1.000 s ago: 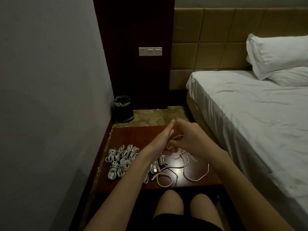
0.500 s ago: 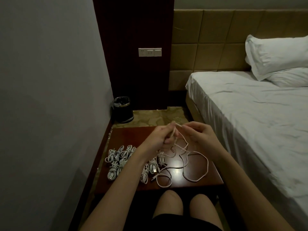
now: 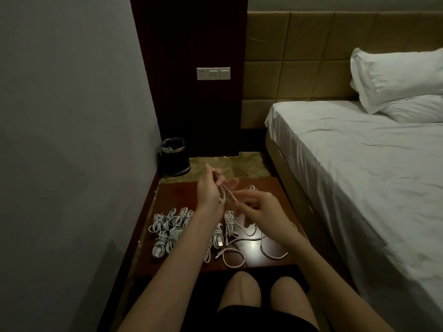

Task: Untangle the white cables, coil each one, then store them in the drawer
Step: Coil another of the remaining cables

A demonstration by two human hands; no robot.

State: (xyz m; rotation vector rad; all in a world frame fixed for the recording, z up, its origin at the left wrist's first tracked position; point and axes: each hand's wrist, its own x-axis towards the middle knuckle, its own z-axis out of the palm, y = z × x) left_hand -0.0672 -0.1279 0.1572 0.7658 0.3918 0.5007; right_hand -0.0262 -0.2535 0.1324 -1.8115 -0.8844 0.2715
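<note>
Grip: left hand (image 3: 211, 188) is raised over the middle of the bedside table (image 3: 172, 195), fingers curled round several turns of a white cable (image 3: 226, 196).
Right hand: the right hand (image 3: 254, 207), just beside the left, pinches the same cable and feeds it toward the coil.
Loose cable: the free length (image 3: 268, 254) trails down and lies in wide loops near the table's front right corner.
Finished coils: a cluster of bundled cables (image 3: 171, 232) sits at the front left of the table top.
Drawer: not visible.
Technique: probably best to keep each turn the same size, let the slack slide through the right fingers without kinking, and hold the coil firmly until its tail is wrapped.
Surroundings: a black bin (image 3: 175, 155) stands on the floor beyond the table; a white bed (image 3: 359, 168) is at right.
</note>
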